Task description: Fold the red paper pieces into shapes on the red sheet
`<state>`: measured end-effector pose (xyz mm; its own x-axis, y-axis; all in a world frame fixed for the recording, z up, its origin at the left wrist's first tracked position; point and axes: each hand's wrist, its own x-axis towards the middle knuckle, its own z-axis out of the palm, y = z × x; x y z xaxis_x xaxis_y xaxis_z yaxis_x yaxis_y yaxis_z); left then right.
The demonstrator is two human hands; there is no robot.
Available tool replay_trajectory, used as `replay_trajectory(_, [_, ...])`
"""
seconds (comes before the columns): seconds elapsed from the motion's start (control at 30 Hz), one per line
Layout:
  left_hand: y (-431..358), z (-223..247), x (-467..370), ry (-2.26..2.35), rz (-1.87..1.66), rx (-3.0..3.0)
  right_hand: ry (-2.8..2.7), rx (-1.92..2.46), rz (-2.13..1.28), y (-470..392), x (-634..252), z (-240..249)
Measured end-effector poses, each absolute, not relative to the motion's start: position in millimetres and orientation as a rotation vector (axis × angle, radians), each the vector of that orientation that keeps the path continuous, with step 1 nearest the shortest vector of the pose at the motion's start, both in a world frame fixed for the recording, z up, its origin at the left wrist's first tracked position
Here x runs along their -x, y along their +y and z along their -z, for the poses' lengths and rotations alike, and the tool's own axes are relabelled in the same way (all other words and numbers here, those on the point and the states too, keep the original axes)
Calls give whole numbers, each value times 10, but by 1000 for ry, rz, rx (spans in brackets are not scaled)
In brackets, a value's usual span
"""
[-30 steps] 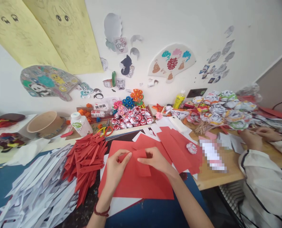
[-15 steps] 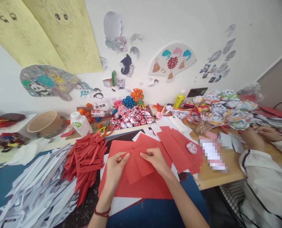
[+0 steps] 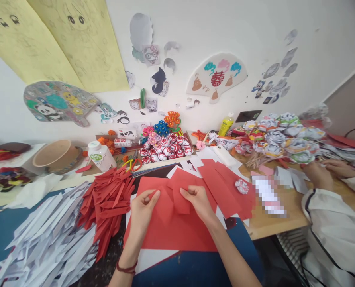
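Note:
My left hand (image 3: 144, 207) pinches a piece of red paper (image 3: 163, 207) between thumb and forefinger. Opposite it, my right hand (image 3: 197, 202) grips a red paper rectangle (image 3: 181, 204) in the same way. The two parts overlap in the middle, and I cannot tell whether they are one folded piece or two. Both are held above a large red sheet (image 3: 177, 239), and red on red blurs their edges. Left of my hands lies a heap of folded red paper strips (image 3: 108, 195), with a pile of folded white strips (image 3: 54, 231) beside it.
Further red sheets (image 3: 217, 185) with a paper rosette (image 3: 242, 186) lie to the right. Behind stand a white bottle (image 3: 102, 156), scissors (image 3: 134, 163) and red-and-white paper flowers (image 3: 168, 147). At the far right, a co-worker's hands (image 3: 329, 173) are near a bunch of paper flowers (image 3: 285, 137).
The red paper between my hands has been turned: the part at the right now hangs more upright, and its lower edge is higher. My hands have moved slightly.

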<state>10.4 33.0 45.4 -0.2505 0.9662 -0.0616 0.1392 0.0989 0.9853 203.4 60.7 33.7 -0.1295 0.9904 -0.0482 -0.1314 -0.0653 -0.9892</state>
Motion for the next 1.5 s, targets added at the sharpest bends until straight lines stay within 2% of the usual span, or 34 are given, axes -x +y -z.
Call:
replay_trajectory(0.13, [305, -470, -172, 1575, -1291, -1079, -1113, 1093, -1439, 608, -2024, -350])
replay_trajectory(0.37, [194, -414, -259, 1476, -1115, -1195, -1154, 1046, -1413, 592, -2025, -345])
replay_trajectory(0.67, [206, -283, -193, 1614, -1234, -1245, -1574, 1294, -1205, 624, -2208, -135])
replay_trajectory(1.13, [148, -424, 20, 1646, -1509, -1009, -1295, 1257, -1169, 628, -2333, -153])
replay_trajectory(1.3, [138, -412, -148, 1488, -1356, -1093, -1436, 1231, -1206, 572, -2158, -179])
replay_trajectory(1.5, [114, -320, -195, 1468, -1233, -1162, -1565, 1010, -1427, 455, -1929, -290])
